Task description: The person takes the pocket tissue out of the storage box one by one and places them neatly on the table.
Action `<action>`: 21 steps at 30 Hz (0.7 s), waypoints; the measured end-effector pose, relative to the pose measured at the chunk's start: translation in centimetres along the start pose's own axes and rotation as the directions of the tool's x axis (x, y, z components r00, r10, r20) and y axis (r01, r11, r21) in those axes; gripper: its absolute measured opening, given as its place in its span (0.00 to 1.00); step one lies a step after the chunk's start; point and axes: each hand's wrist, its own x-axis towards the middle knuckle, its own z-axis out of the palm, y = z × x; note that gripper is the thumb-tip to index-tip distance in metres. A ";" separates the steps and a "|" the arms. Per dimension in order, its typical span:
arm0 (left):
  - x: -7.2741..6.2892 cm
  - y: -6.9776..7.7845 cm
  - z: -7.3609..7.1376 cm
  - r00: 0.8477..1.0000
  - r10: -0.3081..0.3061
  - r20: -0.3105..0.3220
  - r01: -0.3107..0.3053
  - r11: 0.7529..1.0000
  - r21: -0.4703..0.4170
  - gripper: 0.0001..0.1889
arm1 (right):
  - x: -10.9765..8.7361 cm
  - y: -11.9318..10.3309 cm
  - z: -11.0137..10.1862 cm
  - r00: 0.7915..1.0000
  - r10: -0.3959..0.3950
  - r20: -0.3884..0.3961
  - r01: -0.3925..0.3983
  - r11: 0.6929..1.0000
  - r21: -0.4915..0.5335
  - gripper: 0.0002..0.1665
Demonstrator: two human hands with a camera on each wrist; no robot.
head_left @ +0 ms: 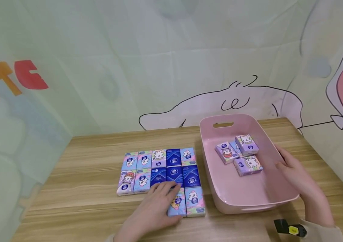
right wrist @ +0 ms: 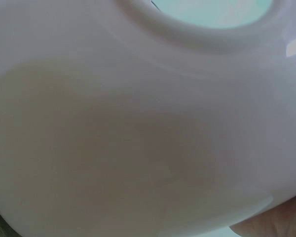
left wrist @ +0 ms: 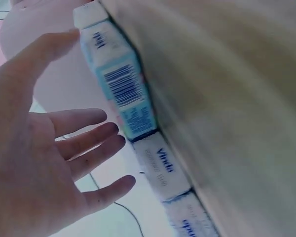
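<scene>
Small packs of tissues in blue and pastel cartoon wrappers lie in close rows on the table. My left hand (head_left: 156, 206) is over the front of these rows. Its thumb and fingers are spread about the yellow-figured tissue pack (head_left: 177, 202), with the fingertips near a dark blue tissue pack (head_left: 174, 174). In the left wrist view the fingers are extended and hold nothing; the thumb is beside a light-blue tissue pack (left wrist: 123, 84) with a barcode. My right hand (head_left: 295, 174) grips the right rim of a pink plastic bin (head_left: 232, 195), thumb over the edge.
Several tissue packs (head_left: 248, 165) lie loosely inside the bin, one partly on another. The wooden table (head_left: 77, 174) meets a cartoon-printed cloth backdrop (head_left: 114, 84) at its back and sides. A black strap with a yellow tag (head_left: 293, 230) is at my right wrist.
</scene>
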 end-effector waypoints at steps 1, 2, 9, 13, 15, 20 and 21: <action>0.1 0.0 -0.2 1.000 0.005 -0.015 -0.005 1.000 -0.008 0.44 | 0.0 0.0 0.0 1.000 -0.003 -0.001 0.003 1.000 0.003 0.32; 0.3 0.1 -0.4 0.999 0.009 -0.032 -0.010 1.000 -0.013 0.42 | 0.0 0.0 0.0 1.000 -0.006 -0.002 0.006 1.000 0.005 0.32; 2.7 1.3 -3.0 0.975 0.112 -0.190 -0.114 0.993 -0.003 0.33 | 0.0 -0.1 -0.1 1.000 0.021 0.015 -0.021 1.000 -0.006 0.32; 4.1 2.3 -4.7 0.968 0.160 -0.196 -0.163 0.987 0.000 0.32 | -0.1 -0.2 -0.1 0.998 0.046 0.033 -0.046 0.999 0.003 0.33; 4.9 2.7 -5.5 0.966 0.180 -0.187 -0.182 0.983 0.005 0.31 | -0.1 -0.3 0.0 0.998 0.048 0.032 -0.048 0.999 0.005 0.33; 7.1 3.7 -7.2 0.960 0.226 -0.165 -0.228 0.974 0.008 0.30 | 0.0 -0.4 0.0 0.998 0.048 0.033 -0.048 0.999 0.016 0.33; 7.6 3.8 -7.5 0.959 0.237 -0.158 -0.238 0.971 0.013 0.30 | 0.0 -0.4 0.0 0.998 0.051 0.033 -0.051 0.999 0.014 0.33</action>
